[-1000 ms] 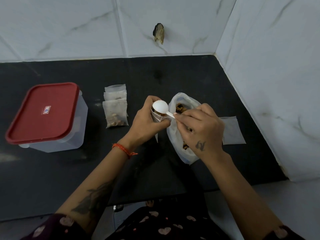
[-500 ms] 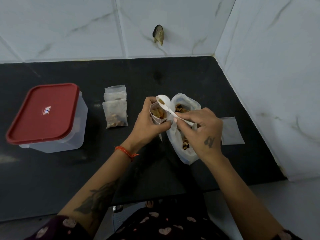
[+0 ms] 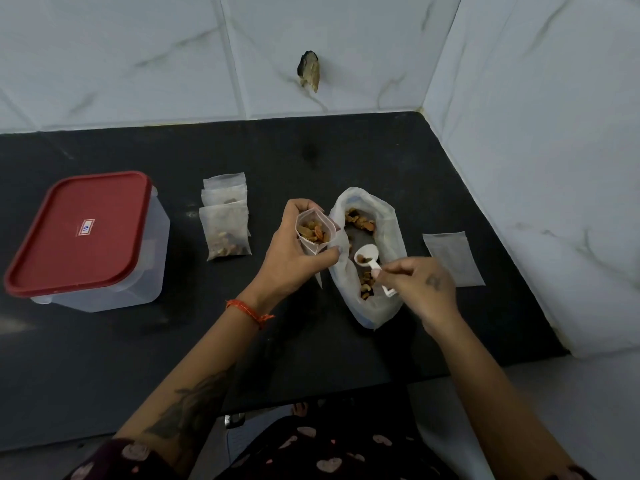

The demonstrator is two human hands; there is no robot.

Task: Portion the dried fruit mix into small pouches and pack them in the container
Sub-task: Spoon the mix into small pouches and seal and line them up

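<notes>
spoon [image 3: 367, 255] bowl up-left, right hand [image 3: 420, 285] pinching handle (left hand [image 3: 289, 252] gripping pouch [image 3: 313, 233])

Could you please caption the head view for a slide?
Left hand holds open small clear pouch; right hand dips white plastic spoon into white bag.

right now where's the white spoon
In the head view, right of centre: the right hand holds the white spoon over the open fruit bag, beside the pouch.
</notes>
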